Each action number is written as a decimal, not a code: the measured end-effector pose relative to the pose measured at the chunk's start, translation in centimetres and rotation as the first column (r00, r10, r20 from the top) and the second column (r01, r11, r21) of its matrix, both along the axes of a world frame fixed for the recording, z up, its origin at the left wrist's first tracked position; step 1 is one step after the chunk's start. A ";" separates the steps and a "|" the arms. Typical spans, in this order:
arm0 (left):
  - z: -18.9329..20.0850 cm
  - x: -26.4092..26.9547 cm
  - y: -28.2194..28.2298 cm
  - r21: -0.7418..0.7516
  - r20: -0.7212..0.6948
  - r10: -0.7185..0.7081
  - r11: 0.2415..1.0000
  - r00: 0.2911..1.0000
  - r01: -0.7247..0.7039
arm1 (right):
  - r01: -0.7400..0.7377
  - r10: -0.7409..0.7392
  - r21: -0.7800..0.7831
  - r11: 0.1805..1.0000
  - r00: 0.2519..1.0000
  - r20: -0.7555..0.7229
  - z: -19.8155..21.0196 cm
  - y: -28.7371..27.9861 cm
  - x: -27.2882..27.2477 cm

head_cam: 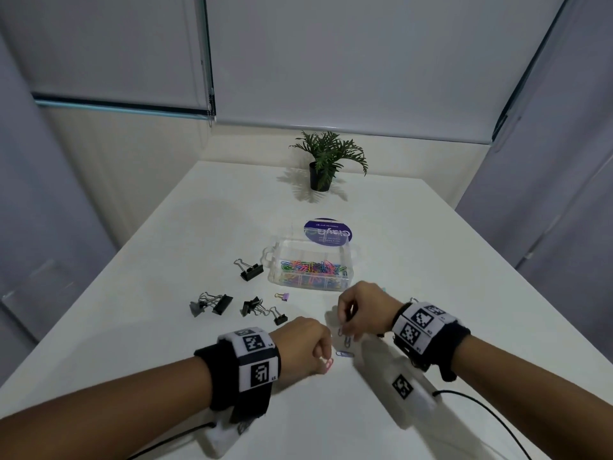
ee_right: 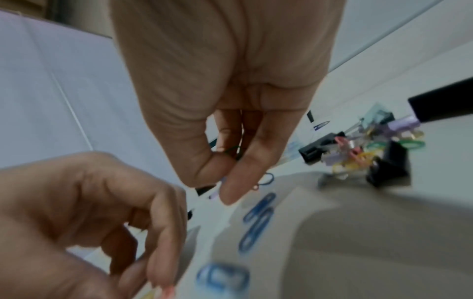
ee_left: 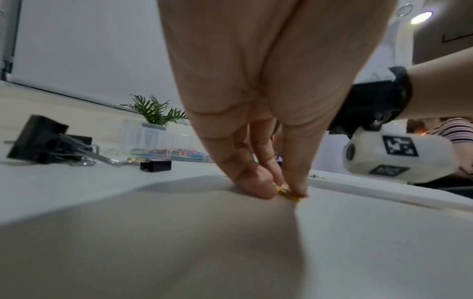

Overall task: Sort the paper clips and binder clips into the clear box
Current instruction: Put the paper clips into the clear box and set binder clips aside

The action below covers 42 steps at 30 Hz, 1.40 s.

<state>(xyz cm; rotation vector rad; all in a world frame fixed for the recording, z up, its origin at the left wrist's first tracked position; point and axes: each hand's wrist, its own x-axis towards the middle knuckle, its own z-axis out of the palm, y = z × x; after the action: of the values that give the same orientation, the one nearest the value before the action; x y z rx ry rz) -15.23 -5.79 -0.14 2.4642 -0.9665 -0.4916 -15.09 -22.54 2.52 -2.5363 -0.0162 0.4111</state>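
Observation:
The clear box (head_cam: 345, 252) holds several coloured paper clips (head_cam: 311, 268) mid-table. My left hand (head_cam: 323, 355) rests fingertips-down on the table and pinches a small paper clip (head_cam: 328, 364), pink from the head view and yellowish (ee_left: 289, 194) from the left wrist. My right hand (head_cam: 346, 327) hovers just beyond it, with thumb and forefinger (ee_right: 253, 159) pinching a thin green paper clip (ee_right: 231, 150). Blue paper clips (head_cam: 345, 342) (ee_right: 257, 220) lie loose under the right hand. Black binder clips (head_cam: 252, 271) (head_cam: 214, 303) (head_cam: 255, 306) and a small purple one (head_cam: 282, 296) sit left of the box.
A potted plant (head_cam: 323, 167) stands at the table's far end, and a round purple lid (head_cam: 327, 233) lies behind the box. A mixed heap of small clips (ee_right: 371, 149) sits by my right wrist. Camera cables (head_cam: 491, 413) trail over the near table edge.

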 end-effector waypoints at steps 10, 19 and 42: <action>0.0 1.0 -2.4 0.082 0.094 -0.184 0.981 0.978 0.177 | 0.267 -0.298 0.150 0.952 0.919 0.259 2.7 -1.2 6.0; -0.3 1.2 -2.2 0.176 0.111 -0.418 0.901 0.901 0.396 | 0.206 -0.218 0.072 0.976 0.928 0.302 1.4 -0.9 7.0; 1.2 1.9 -0.6 0.023 -0.013 -0.129 0.991 0.992 0.130 | -0.214 0.218 -0.168 0.962 0.976 0.000 -0.5 -0.5 -3.3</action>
<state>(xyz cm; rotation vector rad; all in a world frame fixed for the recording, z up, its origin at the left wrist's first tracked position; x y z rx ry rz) -13.38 -6.37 1.04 2.4268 -1.1273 -0.5617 -18.39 -23.06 2.03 -2.7147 -0.2793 0.4917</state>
